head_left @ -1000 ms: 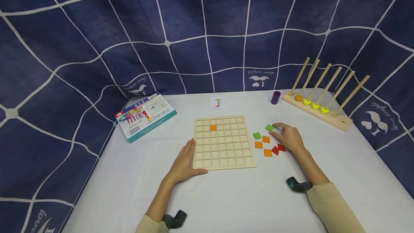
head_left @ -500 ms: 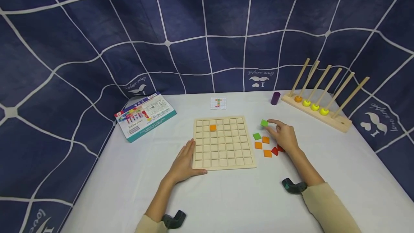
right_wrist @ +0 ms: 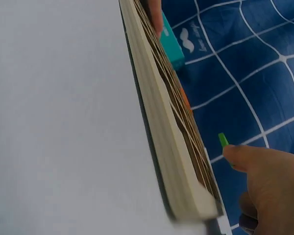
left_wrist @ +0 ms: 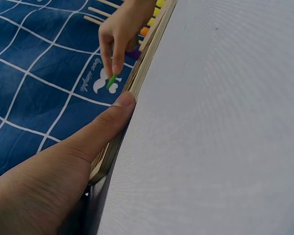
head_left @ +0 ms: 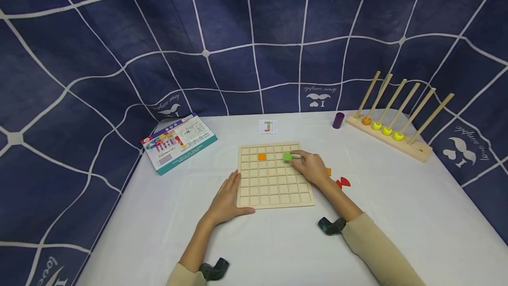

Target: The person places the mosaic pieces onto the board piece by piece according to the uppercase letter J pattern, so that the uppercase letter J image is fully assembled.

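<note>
Between thumb and index finger, my right hand pinches a green square tile above the upper right part of a wooden grid board. In the right wrist view the tile stands clear of the board's edge. My left hand rests against the board's lower left corner, fingers straight along the left side and thumb at the near edge. An orange square tile sits in a cell of the second row. Red pieces and an orange tile show beyond my right hand; other loose tiles are hidden.
A small card with a coloured J lies behind the board. At the back right are a purple cylinder and a wooden peg stand with several beads. A flat box lies at the back left.
My right hand has picked up the green tile from the table and carried it left over the board. The left hand and the board have stayed put.
</note>
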A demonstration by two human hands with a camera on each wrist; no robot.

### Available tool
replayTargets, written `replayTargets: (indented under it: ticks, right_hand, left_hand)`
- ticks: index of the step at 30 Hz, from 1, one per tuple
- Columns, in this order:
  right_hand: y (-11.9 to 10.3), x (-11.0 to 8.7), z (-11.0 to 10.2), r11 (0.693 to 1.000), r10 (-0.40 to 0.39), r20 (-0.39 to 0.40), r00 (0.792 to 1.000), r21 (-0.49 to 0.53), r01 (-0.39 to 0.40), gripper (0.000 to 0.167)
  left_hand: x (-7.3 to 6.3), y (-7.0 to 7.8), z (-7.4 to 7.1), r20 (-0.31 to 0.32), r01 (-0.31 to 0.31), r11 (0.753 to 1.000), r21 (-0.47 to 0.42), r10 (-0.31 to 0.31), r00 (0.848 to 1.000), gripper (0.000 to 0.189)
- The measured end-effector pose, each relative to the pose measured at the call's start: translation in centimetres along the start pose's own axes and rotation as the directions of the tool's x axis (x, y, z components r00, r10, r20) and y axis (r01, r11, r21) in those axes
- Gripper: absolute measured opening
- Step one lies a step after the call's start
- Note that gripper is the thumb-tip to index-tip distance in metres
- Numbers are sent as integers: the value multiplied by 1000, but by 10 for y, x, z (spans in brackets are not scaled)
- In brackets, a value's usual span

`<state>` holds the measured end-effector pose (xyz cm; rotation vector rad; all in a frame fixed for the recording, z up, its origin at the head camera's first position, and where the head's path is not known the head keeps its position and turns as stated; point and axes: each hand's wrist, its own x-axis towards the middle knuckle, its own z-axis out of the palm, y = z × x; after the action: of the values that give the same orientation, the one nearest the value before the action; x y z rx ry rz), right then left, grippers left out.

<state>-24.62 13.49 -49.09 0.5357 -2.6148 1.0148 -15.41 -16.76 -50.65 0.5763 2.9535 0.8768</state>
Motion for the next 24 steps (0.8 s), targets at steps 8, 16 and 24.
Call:
replayTargets:
  ticks: [8, 16, 24]
  right_hand:
    - [-9, 16, 28, 998, -8, 48, 999, 65, 5, 32]
    - [-17, 31, 40, 999, 32, 121, 992, 19, -34, 31]
    - [-20, 34, 42, 999, 39, 150, 988, -30, -35, 31]
  left_hand:
    - [-1, 2, -1, -9, -2, 1000, -10, 2, 1000, 121]
    - [-2, 1, 0, -17, -4, 1000, -23, 3, 1000, 121]
    - [-1, 1, 0, 0, 6, 1000, -11, -6, 1000, 120]
